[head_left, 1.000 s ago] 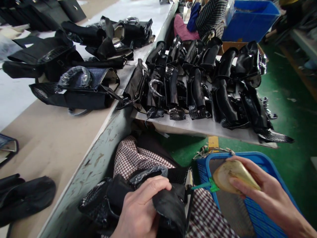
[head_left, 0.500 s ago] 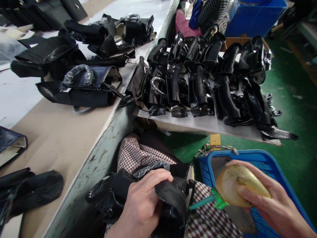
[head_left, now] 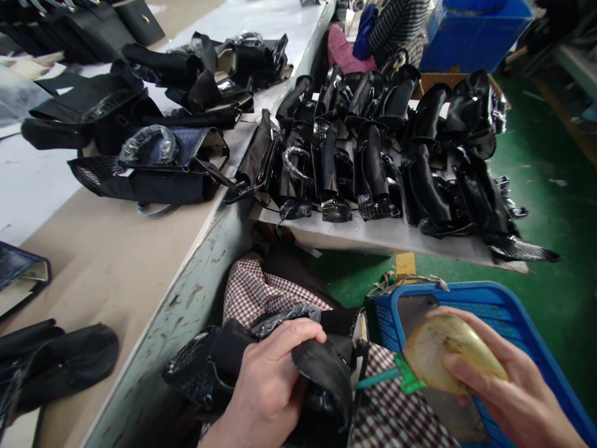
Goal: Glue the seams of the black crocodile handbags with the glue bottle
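Note:
My left hand (head_left: 265, 389) is closed on a black handbag piece (head_left: 298, 367) lying in my lap, thumb on top and fingers curled round its folded edge. My right hand (head_left: 506, 392) is wrapped round a yellowish squeeze bottle (head_left: 443, 358) with a green nozzle (head_left: 387, 376). The nozzle points left toward the bag's pale inner edge (head_left: 360, 339) and stops just short of it. A checked cloth (head_left: 261, 289) covers my lap under the bag.
A blue plastic basket (head_left: 494, 305) sits under my right hand. Several black bag pieces (head_left: 373, 155) stand in rows on a board (head_left: 373, 236) ahead. More lie on the long worktable (head_left: 116, 249) at left. A seated person's striped sleeve (head_left: 401, 25) shows at the back.
The bottle has shifted slightly, its green nozzle drawing nearer the bag edge. My left hand keeps the same grip. The view has moved a little.

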A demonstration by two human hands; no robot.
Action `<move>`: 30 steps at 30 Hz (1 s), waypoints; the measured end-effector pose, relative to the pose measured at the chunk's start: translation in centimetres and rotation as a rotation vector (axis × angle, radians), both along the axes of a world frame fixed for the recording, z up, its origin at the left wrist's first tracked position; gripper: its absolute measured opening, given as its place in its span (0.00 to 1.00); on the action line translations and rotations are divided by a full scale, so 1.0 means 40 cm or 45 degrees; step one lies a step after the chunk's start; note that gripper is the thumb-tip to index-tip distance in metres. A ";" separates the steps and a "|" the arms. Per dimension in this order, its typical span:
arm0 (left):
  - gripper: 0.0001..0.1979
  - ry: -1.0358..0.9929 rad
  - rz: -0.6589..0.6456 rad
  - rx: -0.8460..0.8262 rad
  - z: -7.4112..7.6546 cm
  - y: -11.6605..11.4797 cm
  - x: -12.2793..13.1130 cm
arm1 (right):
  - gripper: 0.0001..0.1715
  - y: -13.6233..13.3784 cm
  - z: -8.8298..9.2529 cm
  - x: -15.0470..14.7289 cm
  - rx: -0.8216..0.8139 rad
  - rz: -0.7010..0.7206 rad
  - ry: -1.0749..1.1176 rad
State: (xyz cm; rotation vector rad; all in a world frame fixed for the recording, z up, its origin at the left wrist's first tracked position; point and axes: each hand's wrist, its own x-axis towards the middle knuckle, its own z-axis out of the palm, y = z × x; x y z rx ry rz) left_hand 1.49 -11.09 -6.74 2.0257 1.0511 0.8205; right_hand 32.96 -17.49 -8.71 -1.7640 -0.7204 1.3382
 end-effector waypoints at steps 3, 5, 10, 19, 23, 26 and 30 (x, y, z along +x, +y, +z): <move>0.17 -0.011 -0.014 0.016 -0.001 0.001 0.000 | 0.31 0.013 0.004 0.015 -0.014 0.029 -0.032; 0.17 -0.007 -0.018 0.006 0.000 0.002 -0.001 | 0.31 0.024 0.018 0.009 -0.024 0.012 -0.091; 0.17 -0.011 -0.014 0.009 0.002 0.003 -0.002 | 0.26 0.042 0.048 -0.021 -0.009 -0.049 -0.255; 0.17 0.009 0.006 -0.022 0.000 0.003 0.005 | 0.28 0.031 -0.022 0.067 0.132 0.267 -0.614; 0.16 0.023 -0.018 0.032 0.002 0.007 0.006 | 0.25 0.040 -0.011 0.043 0.251 0.250 -0.707; 0.16 0.022 -0.027 0.033 -0.001 0.008 0.003 | 0.24 0.045 0.002 0.029 0.342 0.276 -0.778; 0.16 0.017 -0.042 0.017 -0.007 0.007 0.001 | 0.25 0.031 0.015 0.050 0.344 0.353 -0.782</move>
